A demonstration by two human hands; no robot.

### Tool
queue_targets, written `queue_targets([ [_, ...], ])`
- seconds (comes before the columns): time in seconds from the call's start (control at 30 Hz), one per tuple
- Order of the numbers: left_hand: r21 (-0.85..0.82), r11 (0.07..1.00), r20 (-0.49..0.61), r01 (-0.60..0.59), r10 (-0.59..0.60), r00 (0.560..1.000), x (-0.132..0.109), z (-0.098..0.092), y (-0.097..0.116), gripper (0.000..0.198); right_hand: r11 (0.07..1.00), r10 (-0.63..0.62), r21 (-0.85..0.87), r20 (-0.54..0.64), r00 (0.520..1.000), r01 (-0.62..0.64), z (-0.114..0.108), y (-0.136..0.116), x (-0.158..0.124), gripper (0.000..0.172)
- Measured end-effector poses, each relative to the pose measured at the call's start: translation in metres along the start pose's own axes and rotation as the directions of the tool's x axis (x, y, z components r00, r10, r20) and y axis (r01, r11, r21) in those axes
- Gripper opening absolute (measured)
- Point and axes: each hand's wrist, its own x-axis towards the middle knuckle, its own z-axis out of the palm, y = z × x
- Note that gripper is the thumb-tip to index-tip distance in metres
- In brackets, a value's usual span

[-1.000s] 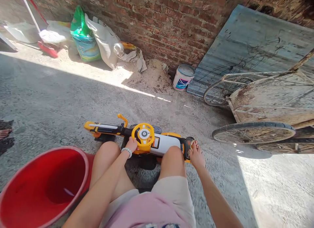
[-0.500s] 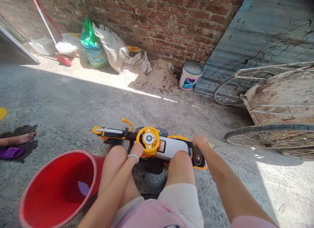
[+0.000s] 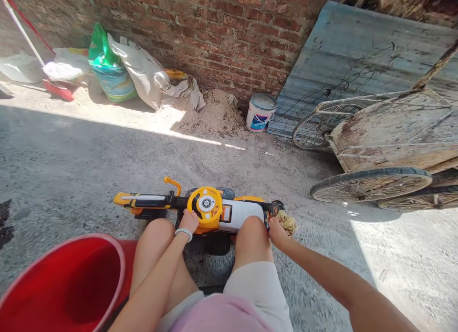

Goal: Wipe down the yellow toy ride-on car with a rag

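A yellow, black and white toy ride-on excavator (image 3: 246, 212) stands on the concrete in front of my knees, its arm pointing left. My left hand (image 3: 189, 221), with a beaded bracelet at the wrist, is closed on the rim of its yellow steering wheel (image 3: 206, 204). At the rear end of the toy, my right hand (image 3: 277, 231) grips a crumpled yellowish cloth (image 3: 287, 222) and presses it against the black back part. Some of the right fingers are hidden behind the cloth and the toy.
Beside my left leg stands a large red bucket (image 3: 64, 284). Along the brick wall (image 3: 222, 41) are sacks (image 3: 139, 67), a sand pile (image 3: 216, 115) and a white paint bucket (image 3: 261, 113). A rusty two-wheeled cart (image 3: 386, 131) is at the right, near a corrugated metal sheet (image 3: 332, 50).
My right hand has come from the far side of the toy's rear to its near side, bringing the cloth into clear view. My left hand stays on the wheel. The view has turned right.
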Motion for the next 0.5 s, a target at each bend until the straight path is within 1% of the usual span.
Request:
queue_targets([
  [0.07, -0.005, 1.0, 0.037, 0.014, -0.014, 0.999, -0.001, -0.001, 0.002, 0.029, 1.0, -0.016, -0.015, 0.002, 1.0, 0.016, -0.002, 0.008, -0.017, 0.03],
  [0.1, -0.01, 1.0, 0.048, 0.021, -0.02, 0.999, -0.002, -0.002, 0.003, 0.029, 1.0, 0.007, 0.001, -0.009, 1.0, -0.007, -0.006, 0.015, -0.023, 0.032],
  [0.17, -0.026, 0.999, 0.045, 0.021, -0.02, 0.999, -0.002, -0.003, 0.004, 0.028, 0.992, 0.104, 0.084, -0.063, 0.993, -0.099, -0.017, 0.032, -0.024, 0.041],
  [0.23, -0.039, 0.999, 0.041, 0.022, -0.021, 0.999, -0.003, -0.005, 0.005, 0.027, 0.946, 0.254, 0.235, -0.107, 0.961, -0.224, -0.03, 0.05, -0.015, 0.052],
  [0.27, -0.042, 0.999, 0.04, 0.025, -0.023, 0.999, -0.004, -0.006, 0.006, 0.026, 0.895, 0.339, 0.336, -0.085, 0.937, -0.294, -0.036, 0.057, -0.008, 0.056],
  [0.33, -0.037, 0.999, 0.045, 0.035, -0.033, 0.998, -0.005, -0.008, 0.008, 0.027, 0.728, 0.493, 0.517, 0.061, 0.868, -0.45, -0.041, 0.065, 0.007, 0.063],
  [0.4, -0.019, 0.998, 0.062, 0.055, -0.054, 0.997, -0.008, -0.011, 0.011, 0.028, 0.566, 0.576, 0.604, 0.199, 0.793, -0.562, -0.038, 0.064, 0.015, 0.066],
  [0.43, -0.013, 0.998, 0.071, 0.065, -0.064, 0.995, -0.01, -0.012, 0.013, 0.029, 0.517, 0.593, 0.628, 0.229, 0.772, -0.582, -0.033, 0.06, 0.015, 0.068],
  [0.5, -0.02, 0.996, 0.077, 0.082, -0.08, 0.994, -0.014, -0.015, 0.016, 0.029, 0.469, 0.609, 0.665, 0.234, 0.758, -0.582, -0.018, 0.047, 0.007, 0.071],
])
